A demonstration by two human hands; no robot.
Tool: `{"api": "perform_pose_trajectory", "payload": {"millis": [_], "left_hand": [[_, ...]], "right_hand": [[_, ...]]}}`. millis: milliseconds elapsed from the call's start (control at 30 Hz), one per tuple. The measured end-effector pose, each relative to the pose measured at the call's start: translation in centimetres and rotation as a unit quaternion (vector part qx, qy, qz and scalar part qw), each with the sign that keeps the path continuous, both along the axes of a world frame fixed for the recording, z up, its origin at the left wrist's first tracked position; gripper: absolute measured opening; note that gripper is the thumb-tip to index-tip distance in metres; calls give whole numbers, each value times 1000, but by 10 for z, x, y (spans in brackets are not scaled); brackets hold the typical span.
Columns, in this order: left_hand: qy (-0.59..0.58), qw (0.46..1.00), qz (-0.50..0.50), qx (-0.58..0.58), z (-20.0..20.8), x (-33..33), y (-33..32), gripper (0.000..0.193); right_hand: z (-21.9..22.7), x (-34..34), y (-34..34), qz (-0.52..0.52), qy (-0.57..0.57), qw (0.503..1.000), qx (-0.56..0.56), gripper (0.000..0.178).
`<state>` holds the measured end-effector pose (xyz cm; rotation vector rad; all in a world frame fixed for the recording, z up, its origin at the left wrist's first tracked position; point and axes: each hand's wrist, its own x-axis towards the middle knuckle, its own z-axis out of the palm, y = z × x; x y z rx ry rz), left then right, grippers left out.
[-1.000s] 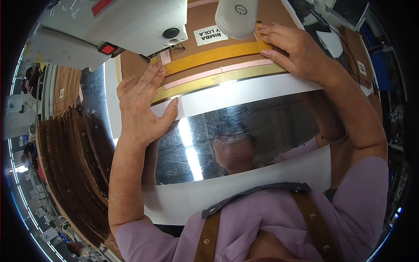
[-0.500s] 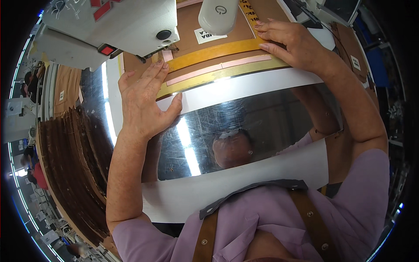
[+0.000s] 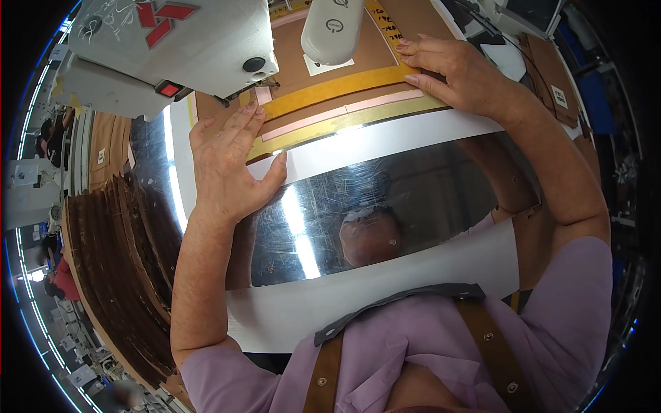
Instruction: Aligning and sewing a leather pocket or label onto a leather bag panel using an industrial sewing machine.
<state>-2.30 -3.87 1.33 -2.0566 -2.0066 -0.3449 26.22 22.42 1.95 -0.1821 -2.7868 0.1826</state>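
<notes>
My left hand (image 3: pixel 233 162) lies flat with its fingers stretched out on the left edge of a brown flat template (image 3: pixel 289 76), close to the sewing machine's (image 3: pixel 186 48) needle area. My right hand (image 3: pixel 458 76) rests with spread fingers on the template's right side, its fingertips on the corner of a yellow strip (image 3: pixel 337 89). Pale pink strips (image 3: pixel 310 122) lie along a yellow-green band (image 3: pixel 365 118) in front of it. A white label on the template is mostly hidden under a rounded white machine part (image 3: pixel 330 31). Neither hand grips anything.
A scratched shiny metal plate (image 3: pixel 413 199) lies in front of me between white surfaces (image 3: pixel 385 292). A stack of worn dark brown sheets (image 3: pixel 117 261) stands at the left. Brown boards (image 3: pixel 551 82) and a cable lie at the far right. Other people are distant at the left.
The view has shifted slightly, and the white machine part now covers more of the label. Both hands stay flat on the template in nearly the same places.
</notes>
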Motion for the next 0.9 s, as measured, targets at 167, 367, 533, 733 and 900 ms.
{"api": "perform_pose_trajectory", "payload": {"millis": [167,367,533,733,900], "left_hand": [[1,1000,-10,9,-2,-1,3,61],[-14,999,2,52,-14,-1,-1,55],[1,999,3,52,-19,-7,6,59],[-21,998,10,61,-25,-14,9,54],[-25,993,112,38,-33,-31,7,54]], "right_hand": [[-4,-2,2,14,55,998,19,26],[13,-22,-7,-27,-76,997,18,22],[1,-95,-28,31,66,988,-133,23],[-26,-163,-34,36,15,988,-149,24],[-29,-168,-37,-12,-5,990,-142,26]]}}
